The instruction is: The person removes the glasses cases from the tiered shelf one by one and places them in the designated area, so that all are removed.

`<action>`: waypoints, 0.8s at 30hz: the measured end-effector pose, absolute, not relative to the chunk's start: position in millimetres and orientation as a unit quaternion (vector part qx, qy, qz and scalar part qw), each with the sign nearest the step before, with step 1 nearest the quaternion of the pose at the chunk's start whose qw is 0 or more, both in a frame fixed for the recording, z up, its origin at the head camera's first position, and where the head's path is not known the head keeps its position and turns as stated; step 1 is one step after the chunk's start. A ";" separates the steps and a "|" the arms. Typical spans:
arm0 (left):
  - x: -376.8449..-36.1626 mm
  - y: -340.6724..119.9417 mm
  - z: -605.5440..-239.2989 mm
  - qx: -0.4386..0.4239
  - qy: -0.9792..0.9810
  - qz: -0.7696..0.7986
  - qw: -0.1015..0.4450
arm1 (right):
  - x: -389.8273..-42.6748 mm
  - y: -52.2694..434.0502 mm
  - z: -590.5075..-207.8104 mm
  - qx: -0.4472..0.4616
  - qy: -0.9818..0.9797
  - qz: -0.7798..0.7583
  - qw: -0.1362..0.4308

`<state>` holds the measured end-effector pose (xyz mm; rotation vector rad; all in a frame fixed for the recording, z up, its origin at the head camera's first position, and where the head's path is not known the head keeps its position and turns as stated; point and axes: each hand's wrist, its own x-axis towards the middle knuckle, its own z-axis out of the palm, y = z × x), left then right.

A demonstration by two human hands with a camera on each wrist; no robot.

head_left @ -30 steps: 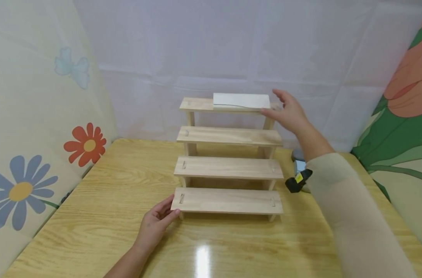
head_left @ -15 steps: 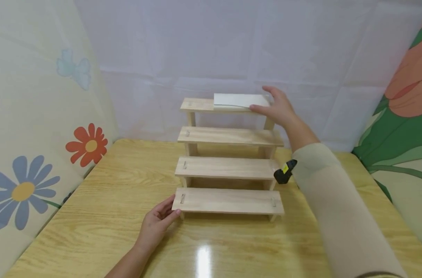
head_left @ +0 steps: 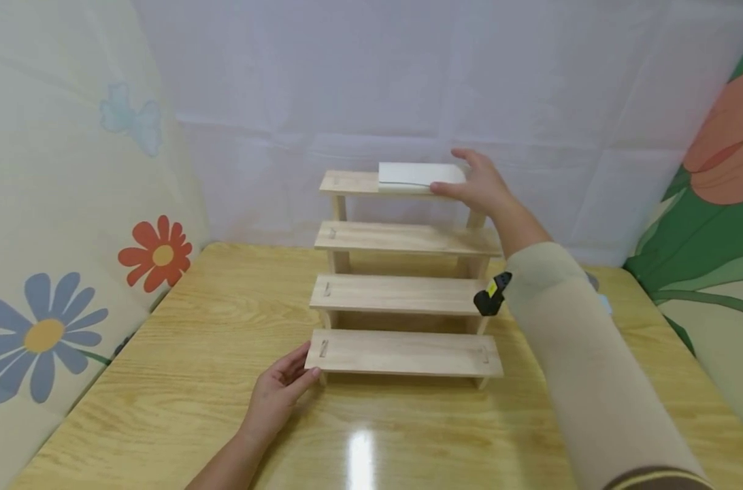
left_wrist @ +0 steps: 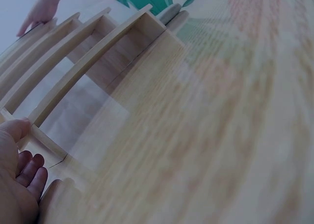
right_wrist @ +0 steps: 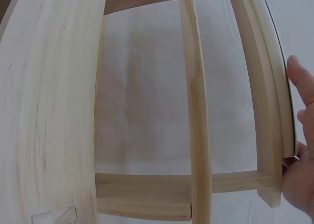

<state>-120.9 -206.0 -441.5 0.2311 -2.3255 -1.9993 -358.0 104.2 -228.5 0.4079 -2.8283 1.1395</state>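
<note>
A pale wooden tiered stand [head_left: 402, 297] with several step-like shelves stands on the table. My left hand [head_left: 279, 388] holds the left end of its lowest shelf. In the left wrist view the left thumb [left_wrist: 18, 128] touches the shelf's corner and the other fingers curl below. On the right part of the top shelf lies a white oblong case [head_left: 408, 173] with a curved line along its front. My right hand [head_left: 484, 184] spans its right end, thumb at the front and fingers toward the back. In the right wrist view the case [right_wrist: 274, 71] lies flat on the shelf beside that hand.
A wood-grain table [head_left: 194, 354] carries the stand. A white cloth [head_left: 322, 82] hangs close behind it, and flower-printed panels [head_left: 47, 204] flank both sides. Small grey and blue things [head_left: 603, 299] lie to the right, mostly hidden by the right sleeve [head_left: 586, 347].
My right hand has moved left from beside the case's right end to around it. The case keeps its place on the top shelf. My left hand stays on the lowest shelf.
</note>
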 end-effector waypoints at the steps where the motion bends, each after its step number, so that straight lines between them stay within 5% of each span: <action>1: -120.9 -205.9 -441.4 0.075 -0.756 -0.650 0.032 | -358.1 103.6 -228.4 0.133 -0.920 0.369 0.029; 24: -120.6 -205.1 -441.6 0.071 -0.752 -0.654 0.033 | -358.1 103.8 -231.2 0.147 -0.939 0.310 0.020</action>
